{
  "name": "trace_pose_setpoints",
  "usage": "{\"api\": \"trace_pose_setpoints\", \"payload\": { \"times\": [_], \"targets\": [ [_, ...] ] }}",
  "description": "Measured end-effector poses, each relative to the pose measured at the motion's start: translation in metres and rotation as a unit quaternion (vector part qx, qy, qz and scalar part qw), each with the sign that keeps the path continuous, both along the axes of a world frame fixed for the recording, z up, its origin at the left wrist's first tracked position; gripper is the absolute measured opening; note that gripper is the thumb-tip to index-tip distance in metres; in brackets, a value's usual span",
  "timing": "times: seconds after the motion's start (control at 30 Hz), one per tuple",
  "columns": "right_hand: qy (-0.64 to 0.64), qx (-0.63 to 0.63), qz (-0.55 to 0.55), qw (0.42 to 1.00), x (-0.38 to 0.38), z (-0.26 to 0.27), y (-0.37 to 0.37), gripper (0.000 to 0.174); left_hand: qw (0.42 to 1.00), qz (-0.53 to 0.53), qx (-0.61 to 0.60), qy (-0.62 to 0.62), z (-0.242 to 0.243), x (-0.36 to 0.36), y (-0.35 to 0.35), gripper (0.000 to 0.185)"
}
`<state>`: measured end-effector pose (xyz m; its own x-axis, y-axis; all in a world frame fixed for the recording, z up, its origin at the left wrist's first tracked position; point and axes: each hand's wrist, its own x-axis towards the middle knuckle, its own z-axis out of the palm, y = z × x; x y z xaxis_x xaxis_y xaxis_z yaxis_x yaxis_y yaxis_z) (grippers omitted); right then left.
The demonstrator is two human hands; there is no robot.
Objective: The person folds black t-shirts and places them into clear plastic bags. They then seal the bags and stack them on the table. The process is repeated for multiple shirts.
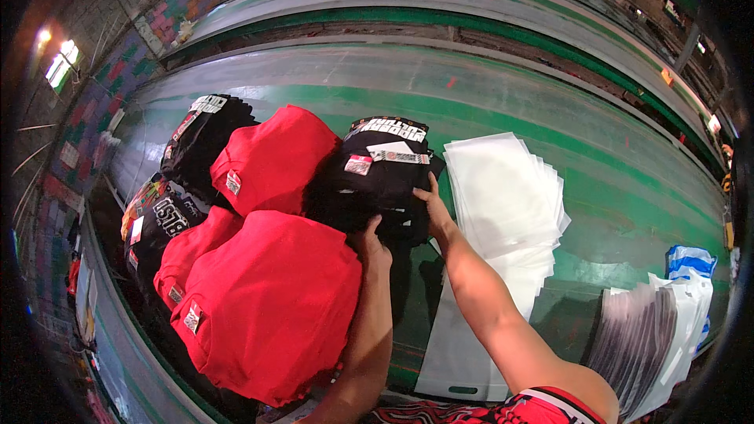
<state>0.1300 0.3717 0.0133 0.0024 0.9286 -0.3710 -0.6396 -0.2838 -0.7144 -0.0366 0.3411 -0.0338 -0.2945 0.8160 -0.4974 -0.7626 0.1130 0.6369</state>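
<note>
A stack of folded black shirts (377, 188) lies before me, with white lettering at its far end and paper tags on top. My right hand (435, 207) grips the stack's right edge, thumb over the cloth and some fingers hidden. At the near edge, my left hand (375, 245) has its thumb up against the black fabric; its other fingers are mostly out of sight. Folded red garments (271, 300) with small tags are piled just left of my left forearm. Another red pile (277, 156) touches the black stack's left side.
Fanned translucent white plastic bags (500, 188) lie right of the stack, one with a handle slot. More clear bags (639, 335) and a blue-and-white bag (689, 262) sit far right. Black printed garments (203, 141) stand at left on the long green table (612, 206).
</note>
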Motion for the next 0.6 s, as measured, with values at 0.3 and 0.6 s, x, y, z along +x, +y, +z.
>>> {"api": "trace_pose_setpoints", "payload": {
  "times": [0.3,0.6],
  "targets": [
    [0.011,0.11,-0.036,0.993,0.037,-0.013,-0.011,0.079,0.993,0.02,0.085,0.086,0.055,0.052,-0.05,0.081],
    [0.033,0.179,-0.075,0.98,0.067,0.034,-0.11,0.091,0.972,-0.056,0.118,0.196,0.085,0.069,-0.145,0.092]
  ]
}}
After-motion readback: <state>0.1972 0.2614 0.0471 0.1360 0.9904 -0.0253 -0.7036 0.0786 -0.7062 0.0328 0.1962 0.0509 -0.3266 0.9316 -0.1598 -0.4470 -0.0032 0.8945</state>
